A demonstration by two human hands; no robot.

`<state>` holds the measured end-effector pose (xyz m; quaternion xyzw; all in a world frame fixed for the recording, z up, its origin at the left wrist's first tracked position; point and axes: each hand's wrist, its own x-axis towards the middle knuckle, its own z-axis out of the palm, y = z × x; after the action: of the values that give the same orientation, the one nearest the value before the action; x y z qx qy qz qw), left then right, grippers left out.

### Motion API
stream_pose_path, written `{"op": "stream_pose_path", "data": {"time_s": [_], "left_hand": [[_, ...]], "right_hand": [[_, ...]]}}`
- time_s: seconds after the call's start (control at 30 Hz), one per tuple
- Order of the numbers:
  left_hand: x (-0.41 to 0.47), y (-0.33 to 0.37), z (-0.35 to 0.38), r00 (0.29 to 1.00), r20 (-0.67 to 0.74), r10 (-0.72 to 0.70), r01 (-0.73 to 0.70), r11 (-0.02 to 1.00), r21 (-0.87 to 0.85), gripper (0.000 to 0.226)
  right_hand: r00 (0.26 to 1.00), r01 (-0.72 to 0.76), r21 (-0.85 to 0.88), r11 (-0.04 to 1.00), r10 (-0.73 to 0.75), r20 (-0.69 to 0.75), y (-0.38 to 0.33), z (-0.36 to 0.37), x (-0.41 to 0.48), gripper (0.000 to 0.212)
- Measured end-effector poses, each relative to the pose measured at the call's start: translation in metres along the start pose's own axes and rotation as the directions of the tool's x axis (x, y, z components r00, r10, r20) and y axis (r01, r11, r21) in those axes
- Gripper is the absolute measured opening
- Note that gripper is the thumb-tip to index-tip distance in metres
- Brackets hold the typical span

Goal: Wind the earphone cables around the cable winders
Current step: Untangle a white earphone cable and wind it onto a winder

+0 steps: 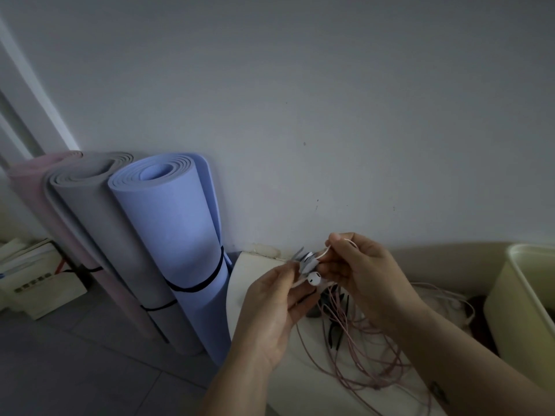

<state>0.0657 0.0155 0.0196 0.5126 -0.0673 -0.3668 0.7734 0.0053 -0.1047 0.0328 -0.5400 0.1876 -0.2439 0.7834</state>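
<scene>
White earphone cable (pixel 322 253) runs between the two hands, held up above the far left corner of the tabletop (pixel 252 274). The left hand (pixel 270 307) is closed, its thumb and fingers curled round a small grey cable winder (pixel 304 261), with a white earbud (pixel 314 278) sticking out just beside its fingertips. The right hand (pixel 363 271) is also closed: thumb and forefinger pinch the cable a little above and to the right of the winder, and a short loop arches over the knuckles. How many turns already sit on the winder I cannot tell, since the fingers hide most of it.

The main risk looks to be the heap below. A tangle of pinkish loose cables (pixel 369 349) sprawls over the tabletop under and to the right of the hands, and strands rise from it toward them. If the cable being wound trails down into that heap, each turn could drag the other cables along, tighten a knot, or pull the whole bundle toward the near edge.

The earbud seems only lightly trapped. If the left thumb shifts, it could slip free and let the first turns spring off the winder.

The winder is small and its grey flaps look thin. Too much pull from the right hand could twist it in the grip or seat the cable unevenly. Too little would leave slack loops that slide off. The light is dim, which makes the fine cable harder to follow.
</scene>
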Motion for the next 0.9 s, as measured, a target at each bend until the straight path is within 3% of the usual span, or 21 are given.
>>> {"op": "stream_pose_path", "data": {"time_s": [0.17,0.33,0.43,0.53,0.6,0.7,0.8,0.9], "left_hand": [[-0.003,0.002,0.005,0.992,0.114,0.062,-0.067,0.997,0.039,0.050],[0.001,-0.003,0.005,0.975,0.023,0.221,-0.222,0.973,0.058,0.040],[0.004,-0.003,0.003,0.980,-0.028,0.195,-0.196,0.979,-0.047,0.032],[0.005,-0.001,-0.001,0.983,-0.001,0.181,-0.181,0.981,-0.069,0.016],[0.005,0.000,-0.002,0.984,0.028,0.178,-0.174,0.979,-0.102,0.009],[0.005,0.002,-0.005,0.984,0.071,0.166,-0.157,0.980,-0.125,0.021],[0.006,0.004,-0.007,0.981,0.104,0.161,-0.148,0.982,-0.117,0.028],[0.006,0.003,-0.007,0.978,0.161,0.136,-0.126,0.990,-0.069,0.028]], "right_hand": [[0.997,0.045,-0.092,0.995,-0.039,0.066,0.000,0.004,-0.006,0.020],[0.991,0.042,-0.201,0.979,-0.016,0.130,-0.007,0.004,-0.010,0.022],[0.996,0.084,-0.392,0.916,-0.073,0.042,-0.017,-0.010,-0.005,0.015],[0.996,0.080,-0.466,0.881,-0.088,0.006,-0.024,-0.022,-0.002,0.021],[0.998,0.058,-0.474,0.879,-0.063,0.006,-0.026,-0.027,0.001,0.024],[0.998,-0.026,-0.400,0.916,0.047,0.044,-0.022,-0.031,0.004,0.029],[0.968,-0.170,-0.244,0.955,0.208,0.140,-0.018,-0.036,0.007,0.018],[0.941,-0.229,-0.205,0.951,0.271,0.204,-0.017,-0.040,0.008,0.017]]}}
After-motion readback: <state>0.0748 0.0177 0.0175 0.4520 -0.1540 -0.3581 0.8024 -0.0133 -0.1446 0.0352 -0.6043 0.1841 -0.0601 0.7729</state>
